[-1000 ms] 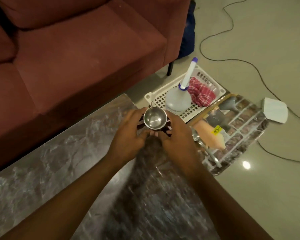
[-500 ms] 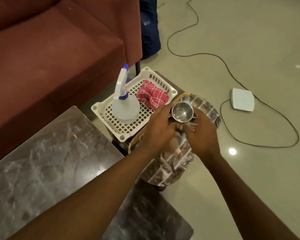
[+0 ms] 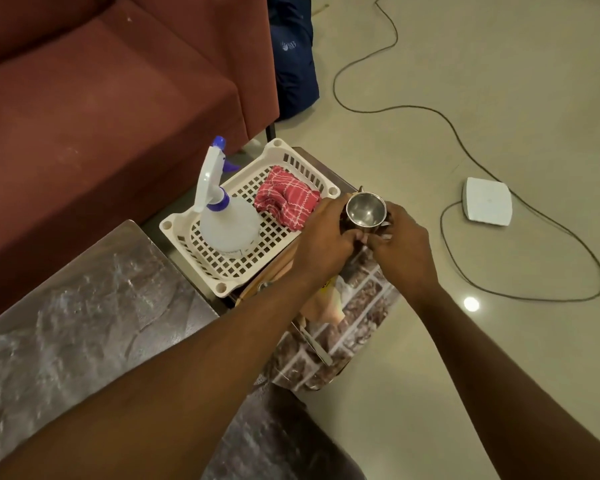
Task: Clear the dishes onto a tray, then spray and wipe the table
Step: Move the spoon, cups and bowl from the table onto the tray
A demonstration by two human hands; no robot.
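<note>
Your left grip [image 3: 326, 237] and right grip [image 3: 401, 250] both curl around the steel cup [image 3: 365, 211], holding it upright over the patterned tray's [image 3: 361, 306] far end, near the white basket's [image 3: 167, 224] right corner.

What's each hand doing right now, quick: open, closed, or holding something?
Left hand: holding the steel cup, fingers curled round its side.
Right hand: holding the same cup from the other side.
</note>
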